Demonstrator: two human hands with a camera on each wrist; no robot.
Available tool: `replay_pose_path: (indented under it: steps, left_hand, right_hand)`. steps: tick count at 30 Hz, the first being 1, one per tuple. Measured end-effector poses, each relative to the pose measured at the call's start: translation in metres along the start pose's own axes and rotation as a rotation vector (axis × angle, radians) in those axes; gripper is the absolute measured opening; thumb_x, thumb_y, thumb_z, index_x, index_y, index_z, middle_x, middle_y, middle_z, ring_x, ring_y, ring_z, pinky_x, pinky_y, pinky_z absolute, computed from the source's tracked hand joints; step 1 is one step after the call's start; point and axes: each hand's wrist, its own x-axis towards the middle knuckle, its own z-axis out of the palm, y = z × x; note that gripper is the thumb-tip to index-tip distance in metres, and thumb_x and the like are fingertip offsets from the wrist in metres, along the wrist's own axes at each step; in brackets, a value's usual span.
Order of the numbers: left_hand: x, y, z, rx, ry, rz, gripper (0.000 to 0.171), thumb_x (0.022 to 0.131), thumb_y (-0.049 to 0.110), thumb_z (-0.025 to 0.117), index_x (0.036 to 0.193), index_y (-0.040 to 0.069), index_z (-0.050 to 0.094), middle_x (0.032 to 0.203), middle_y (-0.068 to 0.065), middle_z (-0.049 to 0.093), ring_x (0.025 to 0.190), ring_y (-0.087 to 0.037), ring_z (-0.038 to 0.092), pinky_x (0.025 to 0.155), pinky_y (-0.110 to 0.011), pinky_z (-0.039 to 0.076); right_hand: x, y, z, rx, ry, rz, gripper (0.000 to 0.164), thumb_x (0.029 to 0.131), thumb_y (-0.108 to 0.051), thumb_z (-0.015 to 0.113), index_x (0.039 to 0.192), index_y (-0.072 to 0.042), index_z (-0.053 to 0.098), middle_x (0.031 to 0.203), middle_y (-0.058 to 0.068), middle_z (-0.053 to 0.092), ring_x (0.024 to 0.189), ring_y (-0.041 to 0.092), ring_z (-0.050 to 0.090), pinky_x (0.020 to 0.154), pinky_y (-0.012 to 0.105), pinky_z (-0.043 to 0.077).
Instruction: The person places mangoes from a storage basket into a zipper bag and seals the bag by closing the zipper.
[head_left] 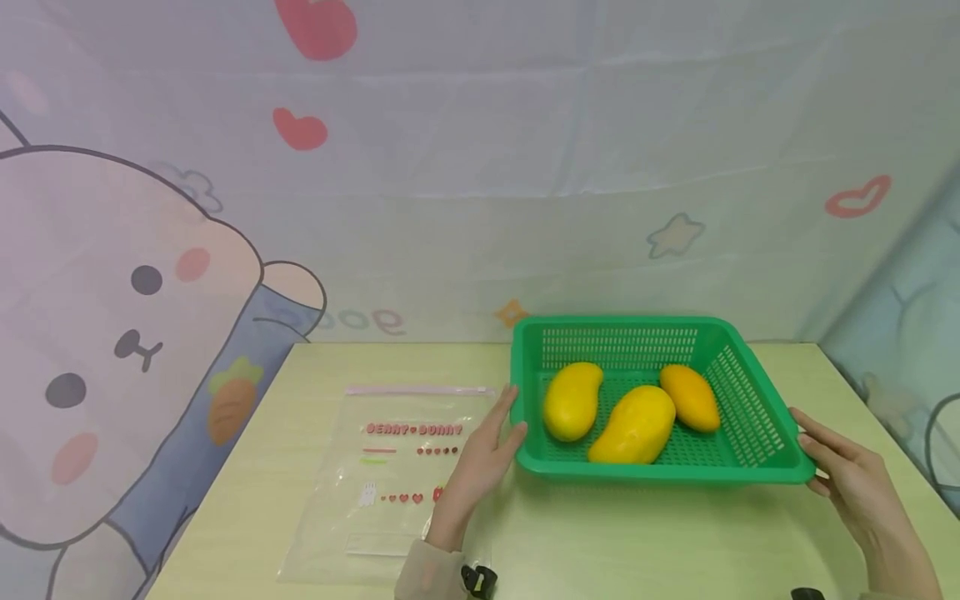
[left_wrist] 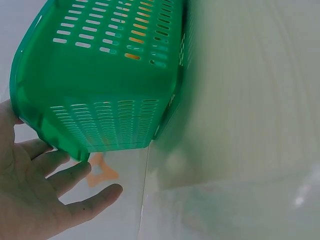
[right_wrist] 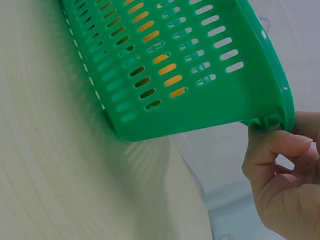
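Note:
A green plastic basket with slotted walls stands at the right of the table, with three yellow-orange mangoes in it. My left hand is at its left rim; the left wrist view shows the thumb over the rim and the other fingers spread below it. On the opposite side, my right hand pinches the right rim between thumb and curled fingers. Slivers of mango show through the wall slots in both wrist views. Whether the basket's base touches the table all over, I cannot tell.
A clear zip bag printed with red lettering lies flat on the pale wooden table, left of the basket and partly under my left forearm. Behind the table hangs a cloth with hearts and a cartoon animal. A dark cable is at the far right.

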Motion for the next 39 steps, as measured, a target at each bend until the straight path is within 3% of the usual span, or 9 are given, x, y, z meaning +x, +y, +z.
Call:
replay_pose_path:
  steps: [12, 22, 39]
  left_hand:
    - [-0.0021, -0.001, -0.0019, -0.004, -0.007, 0.007, 0.058, 0.1, 0.038, 0.046, 0.153, 0.031, 0.022, 0.161, 0.009, 0.018, 0.149, -0.021, 0.021, 0.119, -0.048, 0.022]
    - [-0.0025, -0.0017, -0.0031, 0.017, -0.004, 0.036, 0.059, 0.1, 0.04, 0.046, 0.153, 0.029, 0.022, 0.161, 0.004, 0.02, 0.149, -0.02, 0.022, 0.118, -0.047, 0.023]
    - [-0.0033, -0.0023, -0.0025, 0.057, -0.008, 0.034, 0.06, 0.1, 0.039, 0.048, 0.153, 0.029, 0.022, 0.16, 0.009, 0.019, 0.148, -0.022, 0.024, 0.117, -0.049, 0.025]
  right_hand:
    - [0.0009, 0.0056, -0.0004, -0.008, 0.007, -0.06, 0.036, 0.097, -0.008, 0.054, 0.124, -0.029, 0.064, 0.112, -0.026, 0.065, 0.065, 0.004, 0.057, 0.044, 0.022, 0.034]
    - [0.0033, 0.0074, -0.0029, -0.057, 0.044, -0.032, 0.036, 0.096, -0.015, 0.057, 0.127, -0.032, 0.061, 0.11, -0.029, 0.063, 0.065, 0.005, 0.057, 0.045, 0.023, 0.036]
    - [0.0016, 0.0098, -0.006, -0.081, 0.062, 0.015, 0.036, 0.096, -0.016, 0.057, 0.126, -0.036, 0.06, 0.109, -0.032, 0.062, 0.067, 0.004, 0.059, 0.046, 0.023, 0.038]
